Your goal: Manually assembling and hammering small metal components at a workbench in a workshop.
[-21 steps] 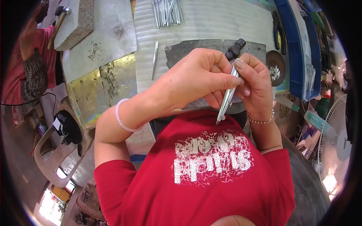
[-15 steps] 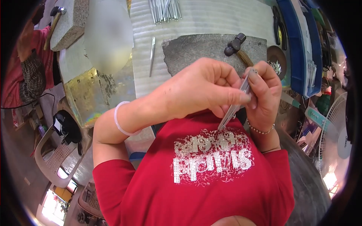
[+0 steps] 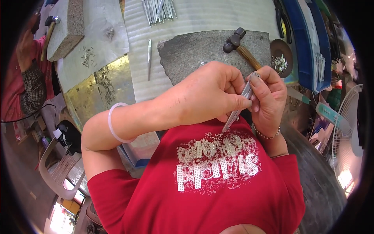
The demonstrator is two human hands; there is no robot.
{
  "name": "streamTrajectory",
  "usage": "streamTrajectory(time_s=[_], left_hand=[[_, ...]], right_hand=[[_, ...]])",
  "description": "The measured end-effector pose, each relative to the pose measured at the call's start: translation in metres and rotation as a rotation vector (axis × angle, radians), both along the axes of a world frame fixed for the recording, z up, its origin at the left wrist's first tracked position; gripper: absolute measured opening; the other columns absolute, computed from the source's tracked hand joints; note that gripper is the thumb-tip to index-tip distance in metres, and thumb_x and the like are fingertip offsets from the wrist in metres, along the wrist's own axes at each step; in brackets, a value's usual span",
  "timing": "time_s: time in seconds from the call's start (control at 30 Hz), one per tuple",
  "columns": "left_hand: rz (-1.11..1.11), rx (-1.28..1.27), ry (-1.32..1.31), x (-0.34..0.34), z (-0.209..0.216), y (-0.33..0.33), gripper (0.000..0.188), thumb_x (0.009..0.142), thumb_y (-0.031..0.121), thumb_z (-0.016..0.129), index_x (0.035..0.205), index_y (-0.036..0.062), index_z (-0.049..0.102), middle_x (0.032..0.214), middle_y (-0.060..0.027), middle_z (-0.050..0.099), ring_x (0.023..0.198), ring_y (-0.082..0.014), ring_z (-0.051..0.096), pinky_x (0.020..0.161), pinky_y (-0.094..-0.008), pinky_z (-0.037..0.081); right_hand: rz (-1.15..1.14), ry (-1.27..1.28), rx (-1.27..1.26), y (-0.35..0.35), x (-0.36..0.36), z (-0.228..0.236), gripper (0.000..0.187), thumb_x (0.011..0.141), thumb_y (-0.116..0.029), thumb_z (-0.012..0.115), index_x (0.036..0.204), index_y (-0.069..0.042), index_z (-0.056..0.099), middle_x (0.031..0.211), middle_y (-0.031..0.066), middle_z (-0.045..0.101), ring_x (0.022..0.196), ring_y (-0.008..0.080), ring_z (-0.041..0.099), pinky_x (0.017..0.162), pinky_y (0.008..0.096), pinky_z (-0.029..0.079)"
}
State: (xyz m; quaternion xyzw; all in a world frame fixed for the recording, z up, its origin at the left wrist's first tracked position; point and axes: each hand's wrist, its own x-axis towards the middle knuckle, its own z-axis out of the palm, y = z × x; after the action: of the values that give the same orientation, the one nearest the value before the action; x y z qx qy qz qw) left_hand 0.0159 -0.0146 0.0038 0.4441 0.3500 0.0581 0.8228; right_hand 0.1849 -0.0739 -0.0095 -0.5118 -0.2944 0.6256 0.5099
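Note:
Close above my red shirt, both hands grip slim silver metal strips (image 3: 232, 117) lying together like a pair of tweezers, their narrow ends pointing down toward me. My left hand (image 3: 204, 93) is closed, thumb and fingers pinching them along the middle. At the upper end, my right hand (image 3: 269, 97) squeezes them between thumb and curled fingers; a small dark spot shows there. Beyond the hands lies a grey stone slab (image 3: 187, 50) with a wooden-handled hammer (image 3: 235, 40) on it. A single silver strip (image 3: 149, 58) lies left of the slab.
Several silver strips (image 3: 159, 13) lie in a pile at the back. A brown dish (image 3: 287, 55) holds small silver pins; pliers (image 3: 281, 19) and a blue tray (image 3: 297, 46) are nearby. At left are a granite block (image 3: 68, 31), loose pins (image 3: 87, 57) and another person's sleeve (image 3: 33, 87). A fan (image 3: 346, 128) stands right.
The view has shifted slightly, so the table things sit farther left. A pale blur over the left sheet is gone, and a clear bag and loose pins show there. Both hands keep their grip.

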Motion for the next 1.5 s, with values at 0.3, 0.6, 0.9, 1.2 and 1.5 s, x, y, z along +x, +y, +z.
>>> streamTrajectory(time_s=[0.3,0.6,0.9,1.2,1.5], left_hand=[[0.000,-0.094,0.011,0.001,-0.001,0.008,0.020,0.086,0.016,0.064,0.087,-0.0009,0.054,0.073,-0.0033,0.061,0.062,-0.0070,0.059,0.054,-0.0195,0.049],[0.010,0.076,0.006,-0.014,0.023,0.012,0.021,0.085,0.017,0.065,0.084,-0.0010,0.055,0.060,-0.0014,0.058,0.052,-0.0045,0.055,0.045,-0.0172,0.043],[-0.015,0.131,0.004,-0.017,0.026,0.008,0.021,0.085,0.016,0.065,0.083,-0.0008,0.053,0.059,-0.0015,0.058,0.052,-0.0056,0.058,0.044,-0.0173,0.044],[-0.077,-0.005,-0.023,0.007,0.013,0.000,0.021,0.086,0.017,0.065,0.084,0.0000,0.053,0.059,-0.0020,0.059,0.052,-0.0066,0.058,0.044,-0.0178,0.045],[-0.097,-0.021,-0.025,0.028,0.012,0.003,0.021,0.086,0.017,0.064,0.084,-0.0004,0.053,0.060,-0.0022,0.059,0.051,-0.0058,0.057,0.045,-0.0169,0.044]], right_hand=[[0.033,0.150,-0.129,0.010,0.001,-0.001,0.013,0.088,-0.011,0.058,0.079,-0.004,0.053,0.062,0.0004,0.053,0.042,0.0017,0.038,0.036,0.0157,0.029],[0.030,0.142,-0.039,0.021,-0.009,0.010,0.013,0.089,-0.012,0.058,0.079,-0.004,0.053,0.060,0.0004,0.053,0.041,0.0019,0.038,0.036,0.0164,0.029],[0.010,0.105,-0.024,0.013,-0.014,0.011,0.012,0.089,-0.012,0.057,0.080,-0.005,0.054,0.060,-0.0002,0.052,0.042,0.0015,0.038,0.037,0.0158,0.029],[-0.046,0.189,-0.102,-0.007,0.005,0.001,0.011,0.089,-0.012,0.057,0.081,-0.006,0.054,0.061,-0.0003,0.052,0.043,0.0018,0.039,0.038,0.0156,0.030],[-0.102,0.176,-0.080,-0.011,0.020,-0.005,0.010,0.088,-0.011,0.059,0.082,-0.005,0.054,0.061,-0.0008,0.052,0.044,0.0014,0.040,0.038,0.0150,0.031]])
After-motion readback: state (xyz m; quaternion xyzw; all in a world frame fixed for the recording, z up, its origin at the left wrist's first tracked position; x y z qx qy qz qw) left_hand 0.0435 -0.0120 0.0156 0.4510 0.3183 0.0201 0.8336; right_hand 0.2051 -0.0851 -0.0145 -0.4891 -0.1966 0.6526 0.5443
